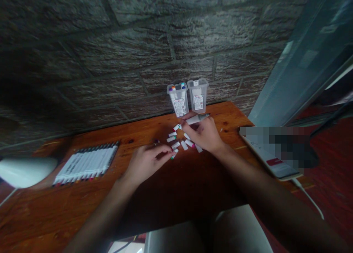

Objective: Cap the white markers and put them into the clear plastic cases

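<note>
My right hand [204,134] is closed around a white marker [199,118] that lies across its fingers with the dark tip pointing right. Just below it, several loose white marker caps [176,136] with coloured ends lie scattered on the wooden table [176,179]. My left hand [149,159] rests on the table with its fingers curled, the fingertips pinching a cap [174,154] at the near edge of the scatter. Two clear plastic marker boxes [188,97] stand upright against the wall behind the caps; the left one holds a few markers.
A neat row of white markers [86,163] lies side by side at the table's left. A white rounded object [26,171] sits at the far left edge. A phone [273,159] with a cable lies at the right. A stone wall [138,43] backs the table.
</note>
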### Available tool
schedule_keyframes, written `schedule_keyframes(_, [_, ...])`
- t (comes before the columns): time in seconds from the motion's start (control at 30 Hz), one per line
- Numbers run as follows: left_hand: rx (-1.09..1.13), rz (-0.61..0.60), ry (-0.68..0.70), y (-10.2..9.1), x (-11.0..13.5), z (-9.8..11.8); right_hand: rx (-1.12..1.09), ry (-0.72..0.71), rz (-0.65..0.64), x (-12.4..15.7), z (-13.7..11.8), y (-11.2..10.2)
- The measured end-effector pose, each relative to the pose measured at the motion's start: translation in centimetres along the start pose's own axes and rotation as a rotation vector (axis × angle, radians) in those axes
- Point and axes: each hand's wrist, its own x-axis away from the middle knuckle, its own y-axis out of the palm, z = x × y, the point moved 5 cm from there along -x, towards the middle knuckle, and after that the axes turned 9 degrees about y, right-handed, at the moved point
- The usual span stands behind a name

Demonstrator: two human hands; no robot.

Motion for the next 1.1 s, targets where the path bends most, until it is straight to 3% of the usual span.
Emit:
schedule_keyframes(0.23, [-0.152, -0.082, 0.046, 1.1, 0.0, 0.6, 0.012, 0.020, -0.009, 0.0, 0.2, 0.1])
schedule_keyframes(0.37, [-0.123, -0.168, 0.071, 2.1, 0.0, 0.8, 0.015, 0.026, -0.009, 0.0, 0.3, 0.2])
schedule_keyframes(0.47, [-0.091, -0.152, 0.099, 2.2, 0.0, 1.1, 0.010, 0.035, -0.027, 0.0, 0.2, 0.3])
schedule_keyframes(0.63, [0.028, -0.015, 0.019, 0.9, -0.3, 1.6, -0.009, 0.013, 0.002, -0.1, -0.1, -0.1])
schedule_keyframes(0.8, [0.321, 0.264, -0.187, -0.4, -0.4, 0.6, -0.070, 0.034, -0.031, 0.0, 0.2, 0.2])
schedule_keyframes(0.93, [0.730, 0.455, -0.394, -0.2, -0.2, -1.1, -0.325, 0.091, -0.044, 0.1, -0.1, 0.4])
schedule_keyframes(1.1, [0.989, 0.512, -0.502, 0.1, -0.3, -1.9, -0.616, 0.225, -0.105, -0.1, -0.5, 0.6])
